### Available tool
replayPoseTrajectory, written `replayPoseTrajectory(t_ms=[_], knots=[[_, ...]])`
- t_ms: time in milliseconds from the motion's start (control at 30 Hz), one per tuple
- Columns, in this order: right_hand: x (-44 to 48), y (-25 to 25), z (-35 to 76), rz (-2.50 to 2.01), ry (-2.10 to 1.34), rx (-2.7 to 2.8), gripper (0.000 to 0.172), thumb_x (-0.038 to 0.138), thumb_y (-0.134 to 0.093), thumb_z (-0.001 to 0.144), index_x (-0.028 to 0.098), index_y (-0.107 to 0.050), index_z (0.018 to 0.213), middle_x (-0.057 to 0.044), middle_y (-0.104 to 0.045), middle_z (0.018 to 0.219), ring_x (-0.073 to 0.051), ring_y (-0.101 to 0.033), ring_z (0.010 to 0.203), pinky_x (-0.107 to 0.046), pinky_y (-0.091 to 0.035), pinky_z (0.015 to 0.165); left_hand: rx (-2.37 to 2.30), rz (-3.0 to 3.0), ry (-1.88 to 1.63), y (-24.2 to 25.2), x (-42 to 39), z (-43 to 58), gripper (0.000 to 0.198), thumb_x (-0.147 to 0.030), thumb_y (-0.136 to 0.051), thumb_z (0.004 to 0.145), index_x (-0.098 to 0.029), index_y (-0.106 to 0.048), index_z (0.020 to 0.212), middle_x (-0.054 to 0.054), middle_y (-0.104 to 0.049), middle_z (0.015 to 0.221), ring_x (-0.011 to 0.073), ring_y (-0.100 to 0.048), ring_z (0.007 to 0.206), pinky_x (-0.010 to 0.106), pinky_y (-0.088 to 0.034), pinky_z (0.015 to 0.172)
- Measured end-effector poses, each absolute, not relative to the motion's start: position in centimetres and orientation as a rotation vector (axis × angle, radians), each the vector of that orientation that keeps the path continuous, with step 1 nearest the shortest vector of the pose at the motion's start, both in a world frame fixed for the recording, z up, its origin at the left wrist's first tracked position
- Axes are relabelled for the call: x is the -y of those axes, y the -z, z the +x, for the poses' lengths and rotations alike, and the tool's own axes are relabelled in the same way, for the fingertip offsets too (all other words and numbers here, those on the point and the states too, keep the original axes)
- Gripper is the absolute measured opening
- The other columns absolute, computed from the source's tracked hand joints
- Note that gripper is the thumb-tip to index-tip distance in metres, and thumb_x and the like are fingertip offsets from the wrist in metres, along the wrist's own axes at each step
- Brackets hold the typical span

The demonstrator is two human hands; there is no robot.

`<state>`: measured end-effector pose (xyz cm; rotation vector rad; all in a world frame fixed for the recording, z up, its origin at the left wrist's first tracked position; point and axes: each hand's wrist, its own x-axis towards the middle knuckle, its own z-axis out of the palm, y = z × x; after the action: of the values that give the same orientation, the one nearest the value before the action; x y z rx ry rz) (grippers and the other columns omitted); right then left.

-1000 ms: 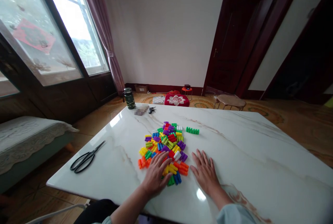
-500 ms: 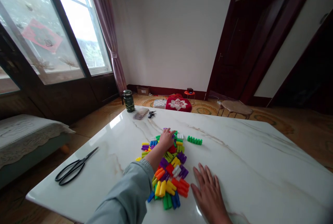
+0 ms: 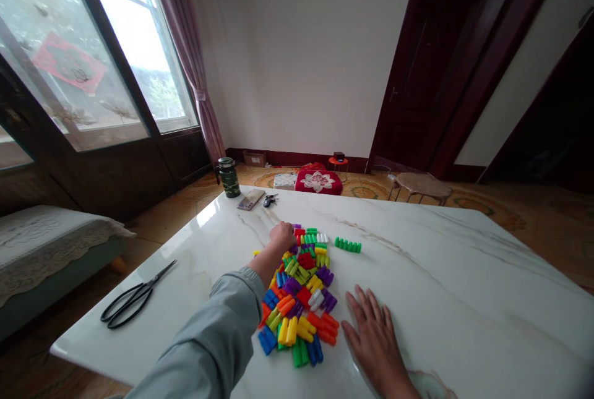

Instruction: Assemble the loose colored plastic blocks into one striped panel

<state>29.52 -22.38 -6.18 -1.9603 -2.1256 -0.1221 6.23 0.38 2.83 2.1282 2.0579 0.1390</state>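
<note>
My left hand (image 3: 282, 237) reaches to the far left side of a heap of colourful plastic building blocks (image 3: 304, 281). Its fingers are curled closed, and whatever they may hold is hidden behind the knuckles. Flat on the white table, to the right of the heap, rests my right hand (image 3: 375, 337), fingers stretched and slightly spread, holding nothing. The nearest blocks to it are orange-red ones (image 3: 325, 326). A separate row of joined green blocks (image 3: 348, 244) lies on the tabletop right of the heap's far end.
Black-handled scissors (image 3: 137, 297) lie at the left on the marble-patterned table (image 3: 445, 275). Along its far left edge are a dark green flask (image 3: 228, 177), a phone (image 3: 251, 199) and keys (image 3: 270, 200). Beyond it stand a red cushioned stool (image 3: 318, 182) and a wooden stool (image 3: 420, 186).
My left hand has shifted left across the far part of the heap and its fingers have curled in, uncovering blocks there. My right hand stays flat in nearly the same spot.
</note>
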Motion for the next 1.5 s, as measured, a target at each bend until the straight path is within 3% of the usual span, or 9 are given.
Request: replayPoseTrajectory(t_ms=[233, 400, 533, 767, 900, 1067, 1200, 1333, 1500], knots=[[22.4, 5.7, 29.3, -1.98, 0.07, 2.119, 0.053, 0.049, -0.036, 0.091, 0.031, -0.042, 0.141, 0.0, -0.029, 0.153, -0.027, -0.022, 0.141, -0.053, -0.018, 0.112, -1.997, 2.212, -0.229, -3.5, 1.1, 5.6, 0.029, -0.035, -0.056, 0.077, -0.015, -0.073, 0.088, 0.015, -0.066, 0.106, 0.0304, -0.058, 0.107, 0.038, -0.047, 0.085], [22.5, 5.5, 29.3, -1.979, 0.084, 2.119, 0.053, 0.048, -0.036, 0.091, 0.031, -0.042, 0.141, -0.001, -0.028, 0.154, -0.027, -0.02, 0.142, -0.053, -0.017, 0.113, -1.769, 2.308, -0.394, -3.9, 2.8, 6.5, 0.026, -0.028, -0.059, 0.077, -0.026, -0.073, 0.098, 0.004, -0.067, 0.11, 0.0215, -0.061, 0.103, 0.03, -0.046, 0.09], [22.4, 5.4, 29.2, -1.981, 0.085, 2.121, 0.053, 0.048, -0.036, 0.091, 0.031, -0.042, 0.141, -0.001, -0.03, 0.153, -0.027, -0.021, 0.141, -0.053, -0.017, 0.112, -1.765, 2.254, -0.517, -4.1, 4.5, 5.6, 0.032, -0.015, -0.052, 0.079, -0.024, -0.071, 0.103, 0.003, -0.069, 0.109, 0.0184, -0.062, 0.101, 0.027, -0.046, 0.09], [22.4, 5.5, 29.1, -1.989, 0.083, 2.112, 0.053, 0.048, -0.037, 0.091, 0.031, -0.041, 0.142, -0.001, -0.031, 0.153, -0.027, -0.022, 0.141, -0.053, -0.018, 0.112, -1.765, 2.237, -0.818, -1.4, 9.0, 3.8, 0.036, -0.017, -0.052, 0.082, -0.021, -0.065, 0.115, 0.007, -0.066, 0.113, 0.0211, -0.059, 0.106, 0.035, -0.045, 0.095], [22.4, 5.4, 29.1, -1.988, 0.075, 2.112, 0.053, 0.048, -0.037, 0.091, 0.031, -0.042, 0.141, -0.001, -0.03, 0.153, -0.027, -0.022, 0.141, -0.053, -0.018, 0.112, -1.592, 2.39, -0.94, -0.8, 10.5, 6.0, 0.028, -0.025, -0.052, 0.085, -0.022, -0.069, 0.108, 0.007, -0.064, 0.116, 0.0244, -0.054, 0.112, 0.04, -0.043, 0.096], [22.4, 5.3, 29.2, -1.991, 0.068, 2.116, 0.054, 0.049, -0.034, 0.091, 0.029, -0.043, 0.141, -0.002, -0.027, 0.154, -0.028, -0.02, 0.142, -0.053, -0.016, 0.112, -1.311, 2.641, -0.542, -1.9, 9.5, 10.1, 0.027, -0.023, -0.049, 0.086, -0.024, -0.07, 0.104, 0.007, -0.067, 0.102, 0.0222, -0.058, 0.101, 0.036, -0.044, 0.09], [22.4, 5.5, 29.3, -2.003, 0.049, 2.124, 0.055, 0.05, -0.034, 0.091, 0.029, -0.042, 0.142, -0.002, -0.026, 0.154, -0.028, -0.02, 0.142, -0.053, -0.016, 0.112, -1.275, 2.775, -0.079, -2.3, 7.0, 12.3, 0.037, -0.009, -0.06, 0.071, -0.027, -0.069, 0.103, 0.006, -0.066, 0.104, 0.0253, -0.056, 0.104, 0.037, -0.043, 0.088], [22.4, 5.6, 29.3, -2.002, 0.058, 2.129, 0.054, 0.047, -0.037, 0.091, 0.03, -0.042, 0.141, -0.001, -0.027, 0.154, -0.028, -0.021, 0.142, -0.052, -0.016, 0.112, -1.26, 2.777, 0.048, -2.4, 5.3, 13.4, 0.041, -0.006, -0.07, 0.06, -0.027, -0.071, 0.096, 0.007, -0.062, 0.109, 0.0281, -0.057, 0.103, 0.038, -0.045, 0.085], [22.4, 5.2, 29.2, -2.006, 0.06, 2.131, 0.054, 0.047, -0.037, 0.091, 0.03, -0.042, 0.141, -0.002, -0.027, 0.154, -0.027, -0.021, 0.142, -0.052, -0.016, 0.113, -1.266, 2.776, 0.058, -2.4, 5.4, 14.1, 0.03, -0.007, -0.066, 0.066, -0.024, -0.07, 0.09, 0.009, -0.059, 0.109, 0.0266, -0.058, 0.101, 0.039, -0.046, 0.085]])
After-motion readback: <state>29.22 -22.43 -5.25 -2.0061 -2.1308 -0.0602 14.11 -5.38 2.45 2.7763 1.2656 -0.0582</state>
